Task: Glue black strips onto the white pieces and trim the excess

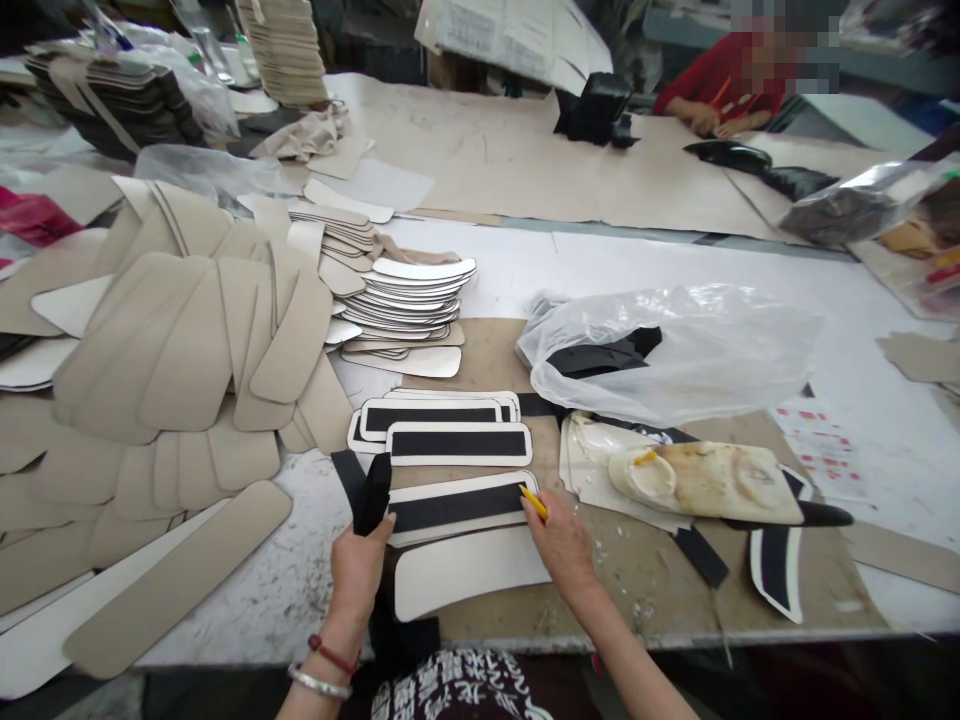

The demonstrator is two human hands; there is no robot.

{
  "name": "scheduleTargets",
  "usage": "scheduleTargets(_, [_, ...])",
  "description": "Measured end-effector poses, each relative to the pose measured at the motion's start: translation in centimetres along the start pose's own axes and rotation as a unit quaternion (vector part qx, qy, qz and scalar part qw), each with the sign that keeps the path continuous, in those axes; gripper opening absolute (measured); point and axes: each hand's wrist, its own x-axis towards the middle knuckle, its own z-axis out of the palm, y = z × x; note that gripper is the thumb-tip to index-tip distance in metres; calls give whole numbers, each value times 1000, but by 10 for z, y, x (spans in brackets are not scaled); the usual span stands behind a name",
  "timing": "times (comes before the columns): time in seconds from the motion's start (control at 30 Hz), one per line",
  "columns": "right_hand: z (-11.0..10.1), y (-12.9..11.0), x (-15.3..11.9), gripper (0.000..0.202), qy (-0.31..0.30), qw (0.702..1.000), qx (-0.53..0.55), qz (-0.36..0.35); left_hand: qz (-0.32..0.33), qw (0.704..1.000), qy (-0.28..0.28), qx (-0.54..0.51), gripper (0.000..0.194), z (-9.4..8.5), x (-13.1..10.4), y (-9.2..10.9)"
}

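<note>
My left hand [358,560] is closed around a bundle of black strips [373,497] at the left end of a white piece with a black strip on it [457,508]. In my right hand [561,545] is a small yellow tool [534,502], its tip at the right end of that black strip. Nearer to me lies a plain cream piece [469,573], partly under the right hand. Just beyond, another white piece with a black strip [459,444] overlaps similar ones.
Beige pieces [187,340] cover the left side, beside a stack of white-edged pieces [416,300]. A clear plastic bag [675,350] lies beyond a stained yellowish block [727,483] on the right. Across the table sits a person in red [731,80].
</note>
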Motion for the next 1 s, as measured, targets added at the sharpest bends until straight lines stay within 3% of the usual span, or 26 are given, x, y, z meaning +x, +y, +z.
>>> scheduleTargets(0.13, [1,3,5,19,-10,1000,9,1,-29,997,14,-72,42,4,-2,-3])
scheduleTargets(0.53, [0,5,11,23,-79,995,19,54,-59,996,12,-72,32,4,-2,2])
scheduleTargets(1.0, [2,8,16,25,-100,994,13,46,-74,995,32,-52,40,6,-4,1])
